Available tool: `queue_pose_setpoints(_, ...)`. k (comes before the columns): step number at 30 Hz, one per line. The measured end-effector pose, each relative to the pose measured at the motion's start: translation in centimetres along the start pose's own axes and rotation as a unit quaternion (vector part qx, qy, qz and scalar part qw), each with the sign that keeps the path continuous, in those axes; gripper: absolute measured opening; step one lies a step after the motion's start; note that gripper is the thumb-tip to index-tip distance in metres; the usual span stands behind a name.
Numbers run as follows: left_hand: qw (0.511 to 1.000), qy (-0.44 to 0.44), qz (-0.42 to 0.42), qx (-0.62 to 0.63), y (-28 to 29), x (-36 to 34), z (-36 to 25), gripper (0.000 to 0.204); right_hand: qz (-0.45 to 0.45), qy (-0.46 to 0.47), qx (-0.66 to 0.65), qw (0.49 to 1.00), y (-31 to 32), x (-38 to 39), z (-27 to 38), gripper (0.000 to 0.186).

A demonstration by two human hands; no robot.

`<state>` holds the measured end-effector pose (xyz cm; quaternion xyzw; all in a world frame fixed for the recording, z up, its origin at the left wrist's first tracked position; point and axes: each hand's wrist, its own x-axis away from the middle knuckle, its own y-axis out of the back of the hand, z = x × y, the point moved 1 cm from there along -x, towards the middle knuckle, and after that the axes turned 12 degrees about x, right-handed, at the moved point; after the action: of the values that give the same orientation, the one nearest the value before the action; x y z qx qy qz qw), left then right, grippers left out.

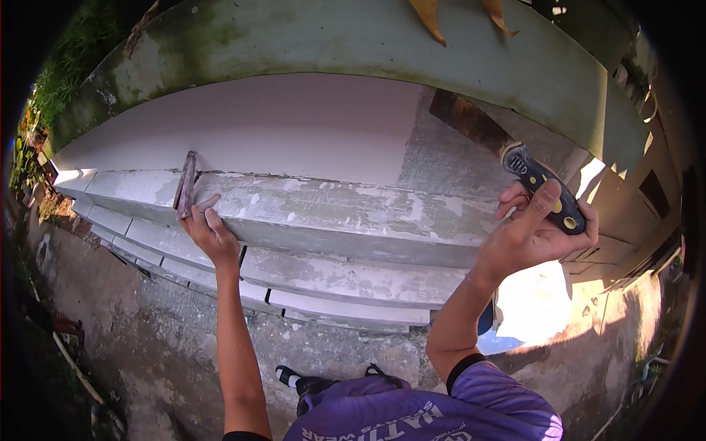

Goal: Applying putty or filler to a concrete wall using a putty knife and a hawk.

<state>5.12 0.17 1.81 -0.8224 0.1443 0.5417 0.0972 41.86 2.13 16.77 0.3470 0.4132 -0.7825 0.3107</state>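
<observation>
In my right hand [526, 231] is a scraper [535, 173] with a black and yellow handle and a rusty, wide blade. Its blade points up and left, in front of the bare grey patch of the wall. My left hand [209, 231] grips the lower end of a thin, flat, brownish-purple piece [187, 184], seen nearly edge-on, so its kind is unclear. That piece stands upright over the top step's ledge [323, 200], close to the white wall [294, 121]. The ledge is patchy, with white coating and grey areas.
Below the ledge, more whitish steps [331, 275] descend to a rough concrete floor [169, 353]. A mossy green overhang [309, 40] curves above the wall. Plants [62, 88] grow at the far left. A bright white surface [533, 305] lies to the right, beside my right arm.
</observation>
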Motion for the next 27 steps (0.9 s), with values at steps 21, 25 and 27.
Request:
queue_pose_setpoints(21,0.999,-0.015,-0.018,-0.026,-0.2,-0.1,0.6,0.038,0.139,-0.082,-0.08,0.984,6.5,6.7,-1.7,0.034)
queue_pose_setpoints(25,0.999,-0.028,-0.012,-0.009,-0.7,-0.1,0.4,0.04,0.161,-0.111,-0.112,0.974,10.2,10.3,-1.7,0.036)
queue_pose_setpoints(27,0.998,-0.056,-0.03,-0.004,-0.6,-0.1,0.7,0.042,0.17,-0.104,-0.096,0.975,12.0,12.0,-1.2,0.035)
